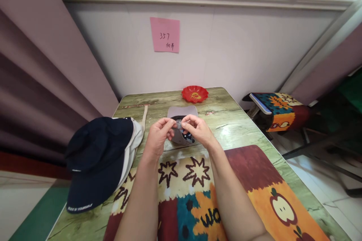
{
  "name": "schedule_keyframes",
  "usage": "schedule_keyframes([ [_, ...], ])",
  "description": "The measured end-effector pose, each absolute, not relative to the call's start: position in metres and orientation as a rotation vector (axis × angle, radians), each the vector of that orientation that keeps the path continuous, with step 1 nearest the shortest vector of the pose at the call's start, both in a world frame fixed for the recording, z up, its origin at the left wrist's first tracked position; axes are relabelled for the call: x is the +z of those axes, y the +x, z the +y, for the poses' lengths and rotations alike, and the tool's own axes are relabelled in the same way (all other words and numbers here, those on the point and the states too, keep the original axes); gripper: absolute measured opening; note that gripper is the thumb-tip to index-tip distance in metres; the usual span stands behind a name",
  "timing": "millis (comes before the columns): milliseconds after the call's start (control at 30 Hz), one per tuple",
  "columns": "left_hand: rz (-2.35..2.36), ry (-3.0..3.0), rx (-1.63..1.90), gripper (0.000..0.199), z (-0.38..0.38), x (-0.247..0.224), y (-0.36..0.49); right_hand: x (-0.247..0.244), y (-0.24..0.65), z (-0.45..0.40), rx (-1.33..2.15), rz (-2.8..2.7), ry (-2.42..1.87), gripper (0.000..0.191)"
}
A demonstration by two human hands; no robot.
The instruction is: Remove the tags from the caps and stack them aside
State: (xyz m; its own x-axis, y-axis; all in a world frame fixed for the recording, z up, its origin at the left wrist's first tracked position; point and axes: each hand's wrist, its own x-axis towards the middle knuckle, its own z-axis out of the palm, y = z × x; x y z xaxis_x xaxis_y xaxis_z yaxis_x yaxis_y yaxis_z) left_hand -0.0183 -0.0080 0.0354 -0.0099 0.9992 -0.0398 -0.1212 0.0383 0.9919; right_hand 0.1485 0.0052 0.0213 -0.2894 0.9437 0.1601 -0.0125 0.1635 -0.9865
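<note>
This strikes me as a room in a home. A mauve curtain [56, 45] hangs well left of the left hand [158, 135]; pale floor tiles [330, 196] show well right of the right hand [200, 131]. Nearer than both, an apple-print mat [246, 165] covers part of a wood-grain table [240, 131]. Beyond them, a scalloped red dish [195, 99] sits below a handwritten pink note [165, 34] on a white wall [234, 49].

Bare left forearm [143, 196] and right forearm [233, 192] reach forward, angled inward; the left hand [160, 135] and right hand [198, 130] face each other, near but apart, each with thumb and forefinger pinched, the other fingers loosely curled
</note>
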Motion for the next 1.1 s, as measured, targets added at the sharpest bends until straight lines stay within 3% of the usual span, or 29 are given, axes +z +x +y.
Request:
schedule_keyframes([
  [400,1.286,1.171,1.212,0.021,-0.007,0.029,-0.009,0.016,0.148,0.007,1.261,-1.456,-1.030,0.017],
  [733,1.260,1.174,1.153,0.026,-0.010,0.033,-0.006,0.016,0.147,0.006,1.191,-1.469,-1.062,0.010],
  [1100,1.271,1.160,1.195,0.026,-0.010,0.030,0.002,0.013,0.144,0.008,1.104,-1.487,-1.052,0.024],
])
